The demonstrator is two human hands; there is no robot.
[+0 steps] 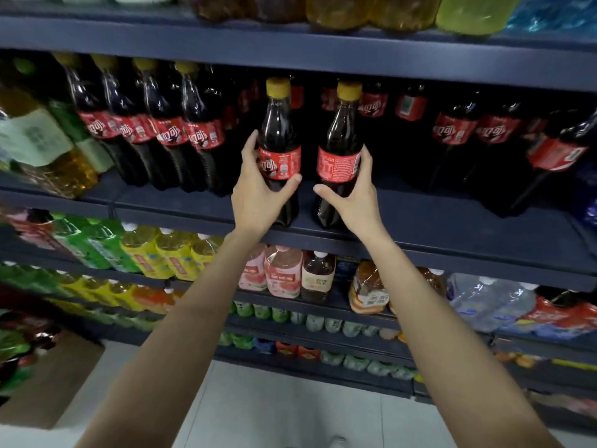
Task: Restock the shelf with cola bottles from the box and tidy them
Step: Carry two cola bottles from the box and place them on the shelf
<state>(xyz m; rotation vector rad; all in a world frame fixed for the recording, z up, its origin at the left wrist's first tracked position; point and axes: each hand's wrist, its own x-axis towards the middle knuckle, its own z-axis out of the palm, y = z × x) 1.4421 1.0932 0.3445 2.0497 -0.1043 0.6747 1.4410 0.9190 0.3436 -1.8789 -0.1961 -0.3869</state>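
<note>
While both arms reach up, the left hand (255,192) grips one cola bottle (279,137) and the right hand (353,192) grips another cola bottle (342,147), fingers curled round each; both stand upright at the shelf (420,221) front edge, near centre. More cola rows (155,124) fill 10 and 2 o'clock. A cardboard box (55,383) at 8 o'clock is blurred, its contents hard to make out.

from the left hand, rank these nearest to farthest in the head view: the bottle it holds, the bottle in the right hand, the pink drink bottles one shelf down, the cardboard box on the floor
1. Left-hand cola bottle: gripped by the left hand.
2. Right-hand cola bottle: just beside it, to the right, on the same shelf.
3. Pink drink bottles: one shelf below.
4. Cardboard box: down on the floor, far left.
</note>
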